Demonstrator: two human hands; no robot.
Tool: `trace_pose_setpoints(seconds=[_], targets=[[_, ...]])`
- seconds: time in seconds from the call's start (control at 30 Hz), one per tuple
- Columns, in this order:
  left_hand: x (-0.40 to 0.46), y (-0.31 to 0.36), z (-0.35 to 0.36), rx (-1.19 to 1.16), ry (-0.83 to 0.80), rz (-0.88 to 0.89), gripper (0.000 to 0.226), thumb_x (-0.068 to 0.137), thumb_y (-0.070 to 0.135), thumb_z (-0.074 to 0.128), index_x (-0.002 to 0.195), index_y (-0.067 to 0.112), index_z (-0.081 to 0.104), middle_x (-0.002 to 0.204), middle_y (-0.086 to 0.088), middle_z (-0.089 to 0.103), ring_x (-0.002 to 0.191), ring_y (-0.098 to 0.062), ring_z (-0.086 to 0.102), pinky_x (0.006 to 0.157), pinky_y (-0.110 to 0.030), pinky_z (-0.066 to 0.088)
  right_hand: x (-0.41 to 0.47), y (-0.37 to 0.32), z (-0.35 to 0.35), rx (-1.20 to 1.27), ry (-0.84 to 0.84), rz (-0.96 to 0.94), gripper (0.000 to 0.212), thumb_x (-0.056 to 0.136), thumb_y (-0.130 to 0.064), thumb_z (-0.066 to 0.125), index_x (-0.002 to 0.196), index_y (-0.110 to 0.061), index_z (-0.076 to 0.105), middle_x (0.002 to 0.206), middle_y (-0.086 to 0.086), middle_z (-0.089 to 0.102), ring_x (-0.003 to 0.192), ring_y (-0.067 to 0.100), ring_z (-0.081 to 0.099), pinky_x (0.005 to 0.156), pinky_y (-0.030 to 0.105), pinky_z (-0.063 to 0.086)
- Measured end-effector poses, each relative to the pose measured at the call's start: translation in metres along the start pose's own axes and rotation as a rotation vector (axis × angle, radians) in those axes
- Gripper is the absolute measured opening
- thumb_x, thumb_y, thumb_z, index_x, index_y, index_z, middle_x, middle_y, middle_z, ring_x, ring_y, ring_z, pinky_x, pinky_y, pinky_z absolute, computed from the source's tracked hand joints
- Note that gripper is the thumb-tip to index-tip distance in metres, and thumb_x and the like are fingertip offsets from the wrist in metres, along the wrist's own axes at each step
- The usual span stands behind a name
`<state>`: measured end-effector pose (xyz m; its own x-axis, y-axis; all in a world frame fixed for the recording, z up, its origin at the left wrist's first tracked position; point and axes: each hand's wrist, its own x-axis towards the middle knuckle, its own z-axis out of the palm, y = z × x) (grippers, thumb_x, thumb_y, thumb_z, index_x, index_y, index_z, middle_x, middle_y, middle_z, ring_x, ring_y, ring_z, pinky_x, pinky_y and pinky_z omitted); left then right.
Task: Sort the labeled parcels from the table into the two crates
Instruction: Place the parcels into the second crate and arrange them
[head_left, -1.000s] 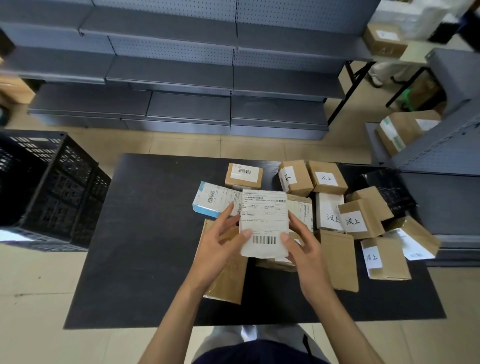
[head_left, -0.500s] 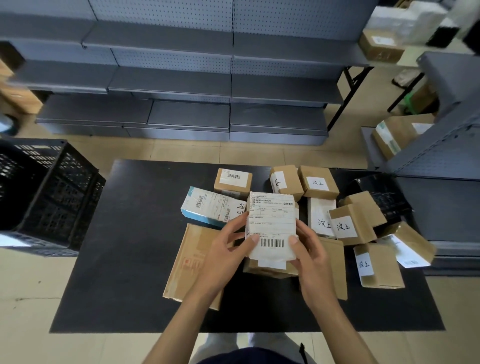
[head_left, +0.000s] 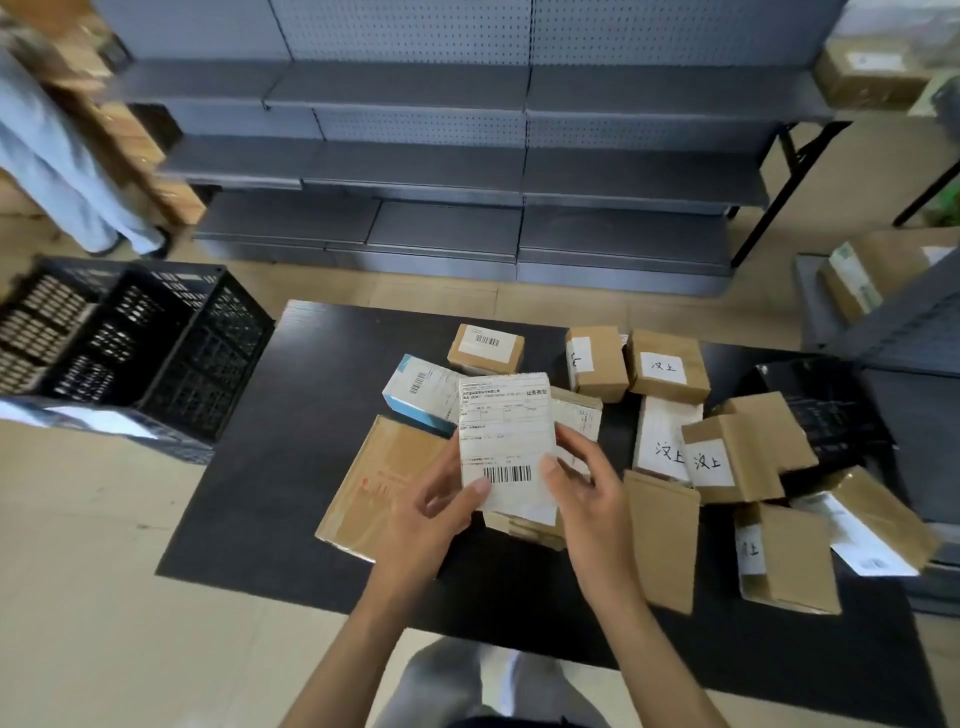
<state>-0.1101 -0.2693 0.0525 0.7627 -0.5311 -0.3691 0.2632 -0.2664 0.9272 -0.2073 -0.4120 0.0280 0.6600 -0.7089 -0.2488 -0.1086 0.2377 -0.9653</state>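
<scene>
Labeled parcel (head_left: 506, 441), white barcode label facing up, held above the black surface (head_left: 291, 415) in the grip of left hand (head_left: 431, 512) and right hand (head_left: 584, 491); bare surface lies leftward toward the black crate (head_left: 156, 353); cardboard boxes (head_left: 727, 457) crowd the right.

Black desk (head_left: 291, 441); brown cardboard parcels (head_left: 665, 364) with white labels; one blue-and-white box (head_left: 421, 392); black lattice crate (head_left: 156, 353); grey perforated shelving (head_left: 415, 104); beige floor (head_left: 78, 597).

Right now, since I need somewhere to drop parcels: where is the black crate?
The black crate stands on the floor at the left of the head view, just beyond the black table's left edge.
</scene>
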Motion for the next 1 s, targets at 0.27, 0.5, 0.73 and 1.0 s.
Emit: trace_pose_setpoints(seconds=[0.27,0.5,0.73,1.0], targets=[[-0.036,-0.012,-0.028,-0.371,0.208,-0.017,0.045,0.094,0.016,0.071,0.137,0.029,0.066,0.124,-0.004,0.075,0.118,-0.02,0.071,0.091,-0.037,0.06,-0.009,0.006,0.029,-0.179,-0.266,-0.085,0.042,0.095,-0.041,0.07,0.135,-0.039,0.057,0.132,-0.014,0.066,0.122,0.006,0.063,0.093,0.033,0.06],[-0.066,-0.028,-0.096,-0.418,0.393,0.062,0.047,0.088,0.021,0.073,0.135,0.029,0.067,0.124,-0.001,0.075,0.118,-0.02,0.07,0.096,-0.044,0.055,-0.012,-0.002,0.092,-0.534,-0.483,-0.25,0.042,0.098,-0.046,0.06,0.138,-0.036,0.056,0.139,-0.02,0.058,0.126,-0.001,0.056,0.1,0.031,0.056],[-0.104,-0.062,-0.227,-0.438,0.511,0.125,0.04,0.099,0.018,0.069,0.137,0.03,0.066,0.126,-0.002,0.075,0.115,-0.023,0.071,0.094,-0.042,0.057,-0.034,0.008,0.209,-1.017,-0.528,-0.473,0.041,0.097,-0.051,0.058,0.136,-0.04,0.055,0.136,-0.02,0.057,0.122,-0.002,0.051,0.086,0.012,0.043],[-0.159,-0.105,-0.392,-0.496,0.662,0.12,0.037,0.098,0.016,0.068,0.133,0.026,0.067,0.123,0.0,0.075,0.115,-0.021,0.071,0.096,-0.044,0.055,-0.092,0.038,0.364,-1.173,-0.621,-0.533,0.036,0.1,-0.043,0.057,0.134,-0.033,0.059,0.135,-0.015,0.057,0.117,0.005,0.06,0.091,0.026,0.055]])
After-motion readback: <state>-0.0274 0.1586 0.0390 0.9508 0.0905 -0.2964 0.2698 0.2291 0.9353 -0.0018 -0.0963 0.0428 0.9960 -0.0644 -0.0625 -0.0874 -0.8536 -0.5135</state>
